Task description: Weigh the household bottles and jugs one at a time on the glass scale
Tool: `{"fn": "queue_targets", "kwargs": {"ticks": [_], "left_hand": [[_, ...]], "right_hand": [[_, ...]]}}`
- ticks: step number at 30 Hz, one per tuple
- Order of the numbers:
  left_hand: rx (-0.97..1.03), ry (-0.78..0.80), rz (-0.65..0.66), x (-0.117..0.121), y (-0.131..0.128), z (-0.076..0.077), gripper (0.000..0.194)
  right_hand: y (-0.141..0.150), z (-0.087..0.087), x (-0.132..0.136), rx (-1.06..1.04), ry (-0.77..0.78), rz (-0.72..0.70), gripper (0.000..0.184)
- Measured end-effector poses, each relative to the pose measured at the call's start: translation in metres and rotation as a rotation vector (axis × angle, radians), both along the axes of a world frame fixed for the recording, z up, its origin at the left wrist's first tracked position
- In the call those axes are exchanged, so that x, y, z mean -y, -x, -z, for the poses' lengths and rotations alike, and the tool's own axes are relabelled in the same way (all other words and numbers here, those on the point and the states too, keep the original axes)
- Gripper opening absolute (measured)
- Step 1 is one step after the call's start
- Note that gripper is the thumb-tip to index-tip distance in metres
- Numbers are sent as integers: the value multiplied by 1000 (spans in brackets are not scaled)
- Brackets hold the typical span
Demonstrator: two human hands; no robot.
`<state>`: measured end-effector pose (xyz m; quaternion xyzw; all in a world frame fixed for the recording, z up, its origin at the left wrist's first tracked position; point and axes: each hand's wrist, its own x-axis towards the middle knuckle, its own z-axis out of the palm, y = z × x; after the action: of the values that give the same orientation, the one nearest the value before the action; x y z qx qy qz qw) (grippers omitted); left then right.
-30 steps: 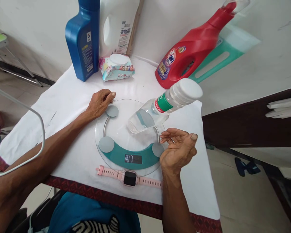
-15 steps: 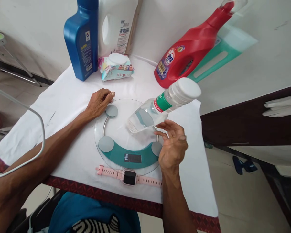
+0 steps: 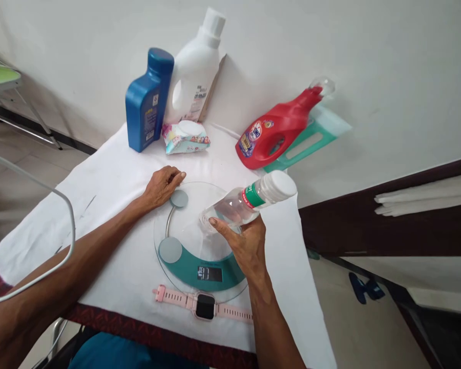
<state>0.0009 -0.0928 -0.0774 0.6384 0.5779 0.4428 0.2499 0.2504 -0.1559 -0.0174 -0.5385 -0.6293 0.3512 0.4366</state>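
A round glass scale [image 3: 184, 225] with a teal band and a lit display lies on the white cloth. A clear plastic bottle [image 3: 249, 201] with a green label and white cap stands on the scale's right side. My right hand [image 3: 244, 243] is wrapped round the bottle's lower part. The left hand [image 3: 162, 185] rests with curled fingers on the scale's far left rim, holding nothing I can see.
A pink smartwatch [image 3: 203, 306] lies near the table's front edge. At the back stand a blue bottle [image 3: 146, 100], a white jug [image 3: 195, 72], a wipes pack [image 3: 185, 136] and a leaning red detergent bottle [image 3: 276, 128]. A white cable [image 3: 54, 195] loops at left.
My right hand has turned over and closed round the bottle on the scale. The head camera has tilted up and back, showing more wall. The left hand has stayed put.
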Motion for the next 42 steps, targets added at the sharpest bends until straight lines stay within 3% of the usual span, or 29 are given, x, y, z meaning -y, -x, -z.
{"fn": "queue_targets", "kwargs": {"ticks": [8,13,17,21,25,32,38,42], "left_hand": [[-6,-16,-5,4,-1,-2,37],[9,-12,-3,6,-2,-1,31],[9,-4,12,6,-4,1,27],[2,8,26,6,-5,2,32],[1,19,28,4,-6,2,31],[7,33,36,3,-7,2,23],[8,29,52,2,-5,-1,20],[8,10,71,2,-3,-4,23]], "right_hand": [[-5,-9,5,83,3,74,74],[1,-20,-14,-102,-36,104,55],[26,-45,-48,-227,-230,90,52],[75,-59,-84,-259,-302,-88,53],[130,-43,-114,-203,-248,-230,52],[190,-2,-157,100,-196,-180,53],[201,-1,-165,203,-162,-209,69],[181,-12,-156,183,-232,-208,86]]}}
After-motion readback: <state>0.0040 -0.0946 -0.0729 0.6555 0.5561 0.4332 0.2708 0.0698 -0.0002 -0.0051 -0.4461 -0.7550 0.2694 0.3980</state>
